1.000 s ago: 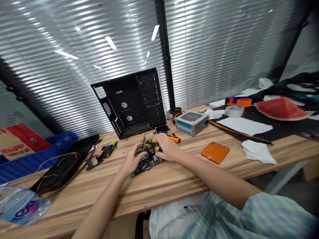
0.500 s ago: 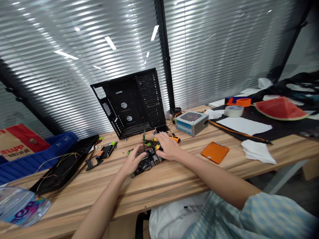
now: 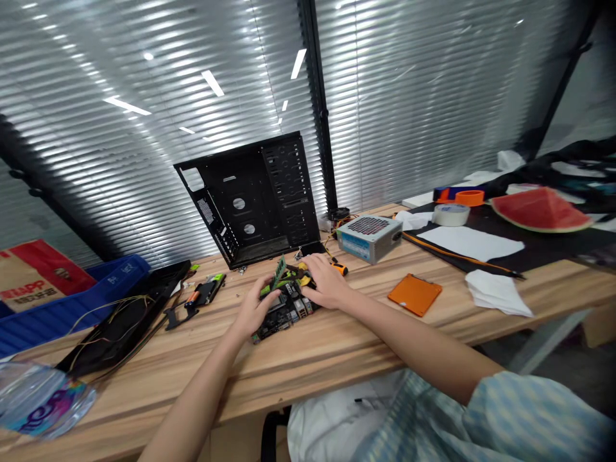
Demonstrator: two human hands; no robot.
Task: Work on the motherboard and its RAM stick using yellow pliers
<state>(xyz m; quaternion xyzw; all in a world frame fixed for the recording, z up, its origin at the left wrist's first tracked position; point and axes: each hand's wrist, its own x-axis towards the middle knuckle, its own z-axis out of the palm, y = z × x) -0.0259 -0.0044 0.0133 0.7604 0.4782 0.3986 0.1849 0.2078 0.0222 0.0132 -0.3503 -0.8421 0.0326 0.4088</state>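
A dark motherboard (image 3: 291, 305) with green and yellow parts rests on the wooden table. Leaning up from its far side is a green RAM stick (image 3: 278, 273). My left hand (image 3: 255, 307) is at the board's left, thumb over the board and fingertips closed at the lower end of the stick; the exact grip is partly hidden. My right hand (image 3: 325, 282) curls over the board's right side, thumb on the near edge and fingers on the far part. An orange-handled screwdriver (image 3: 340, 269) lies just behind my right hand.
An open black computer case (image 3: 250, 199) stands behind the board. To the right are a power supply (image 3: 369, 237), an orange plate (image 3: 414, 294), tissues (image 3: 498, 293) and tape (image 3: 451, 215). On the left sit a blue bin (image 3: 110, 282), a black panel with wires (image 3: 115, 327) and a plastic bottle (image 3: 45, 398).
The RAM stick has gone from nearly edge-on and upright to tilted right, with more of its face showing. My left fingers shifted slightly with it; my right hand stays about where it was.
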